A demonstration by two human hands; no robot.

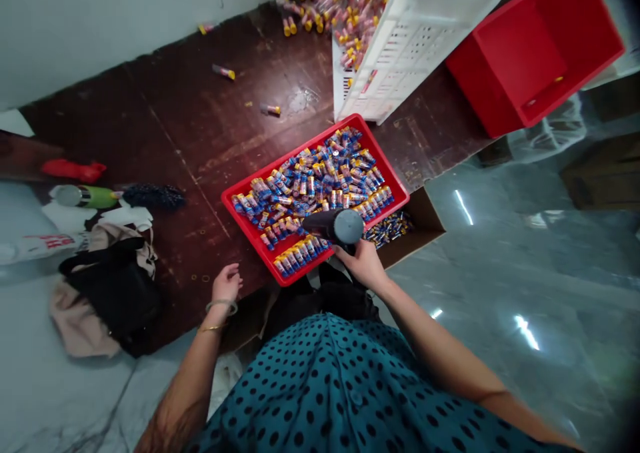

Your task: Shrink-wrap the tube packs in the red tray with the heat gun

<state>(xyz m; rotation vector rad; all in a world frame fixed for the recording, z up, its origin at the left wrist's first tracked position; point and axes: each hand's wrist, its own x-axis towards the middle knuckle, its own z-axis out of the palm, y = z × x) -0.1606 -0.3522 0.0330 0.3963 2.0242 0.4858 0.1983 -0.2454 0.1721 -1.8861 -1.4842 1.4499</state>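
Note:
My right hand [367, 266] is wrapped round the handle of a black hair dryer [323, 225]. Its round grey back end faces up, and its nozzle points left over a red tray [234, 208]. Many small yellow-capped tubes [313, 186] with blue wrapping fill the tray. Most lie jumbled; along the near side some stand in neat rows [300, 256], below the nozzle. To the left of the tray, my left hand [227, 284] hovers by the table's near edge, fingers loosely curled and holding nothing. A bracelet and a bangle circle that wrist.
Behind the tray, a white slatted crate [400, 53] lies tipped beside a heap of pinkish tubes [330, 3]. A red bin [530, 53] is at right. Below the tray, a cardboard box [425, 230] holds more tubes. A black bag [117, 286] lies left on the brown table [165, 120].

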